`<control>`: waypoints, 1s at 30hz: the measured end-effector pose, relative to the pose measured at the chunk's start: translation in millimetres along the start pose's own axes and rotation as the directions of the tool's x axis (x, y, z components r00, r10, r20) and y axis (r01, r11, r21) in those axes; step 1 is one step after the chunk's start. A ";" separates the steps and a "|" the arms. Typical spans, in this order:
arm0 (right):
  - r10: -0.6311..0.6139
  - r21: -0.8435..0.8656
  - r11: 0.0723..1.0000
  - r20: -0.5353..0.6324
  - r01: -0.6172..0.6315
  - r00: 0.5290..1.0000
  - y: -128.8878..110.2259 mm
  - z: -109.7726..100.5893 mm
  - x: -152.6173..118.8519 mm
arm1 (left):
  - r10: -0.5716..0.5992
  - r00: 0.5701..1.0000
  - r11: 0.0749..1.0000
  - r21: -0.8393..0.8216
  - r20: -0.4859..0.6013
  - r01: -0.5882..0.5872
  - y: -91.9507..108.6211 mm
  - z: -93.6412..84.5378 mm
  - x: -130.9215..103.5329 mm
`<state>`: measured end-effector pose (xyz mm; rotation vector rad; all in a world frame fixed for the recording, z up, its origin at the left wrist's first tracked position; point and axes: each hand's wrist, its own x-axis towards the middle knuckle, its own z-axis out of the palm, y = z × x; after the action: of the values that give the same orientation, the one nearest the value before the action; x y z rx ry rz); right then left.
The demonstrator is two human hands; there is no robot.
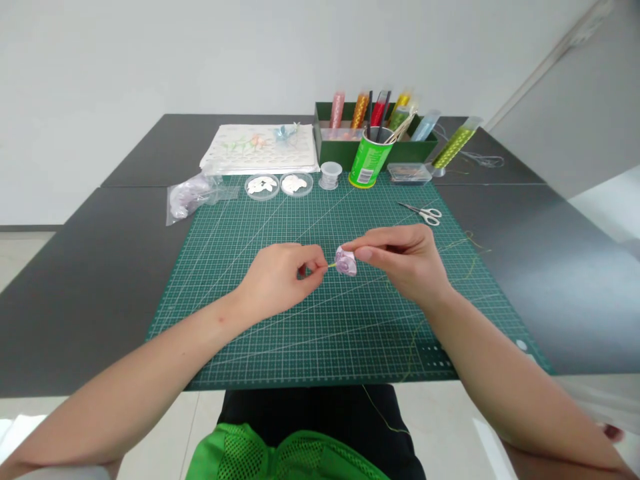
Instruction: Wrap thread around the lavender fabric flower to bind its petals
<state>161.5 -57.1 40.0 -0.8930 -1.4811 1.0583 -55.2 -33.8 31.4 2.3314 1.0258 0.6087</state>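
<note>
A small pale-purple fabric flower [345, 261] is held above the green cutting mat [280, 347]. My left hand [287, 270] pinches its thin yellow-green stem between thumb and forefinger, just left of the bloom. From the other side, the thumb and forefinger of my right hand [405, 260] close on the edge of the petals. A loose yellow-green thread [413, 343] trails over the mat below my right wrist and down onto my lap. White-handled scissors [425, 213] lie on the mat beyond my right hand.
Along the back stand a green can [369, 160] with sticks, a dark green box [327, 153] of thread tubes, a white spool [330, 175] and two dishes [262, 187] [297, 185] of white pieces. Stacked sheets [260, 157] and a plastic bag [187, 197] lie left; a green thread spool [455, 147] stands right.
</note>
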 end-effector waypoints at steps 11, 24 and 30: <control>0.006 -0.207 0.978 -0.028 -0.012 1.000 11.2 -4.9 10.0 | 0.102 0.987 0.991 -0.100 0.124 -0.090 8.3 0.2 -2.5; 0.208 -0.258 0.951 0.127 -0.170 0.970 33.0 -11.0 16.4 | 0.056 0.998 0.948 -0.312 -0.009 -0.056 11.1 -6.3 -4.8; 0.314 -0.353 0.907 0.204 -0.230 0.927 35.8 -17.4 16.4 | -0.047 0.973 0.968 -0.249 -0.225 -0.011 -0.5 -9.7 0.5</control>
<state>175.8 -27.5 12.3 -1.2640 -1.8201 1.1897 -60.8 -30.5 38.6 2.0641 1.0041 0.9606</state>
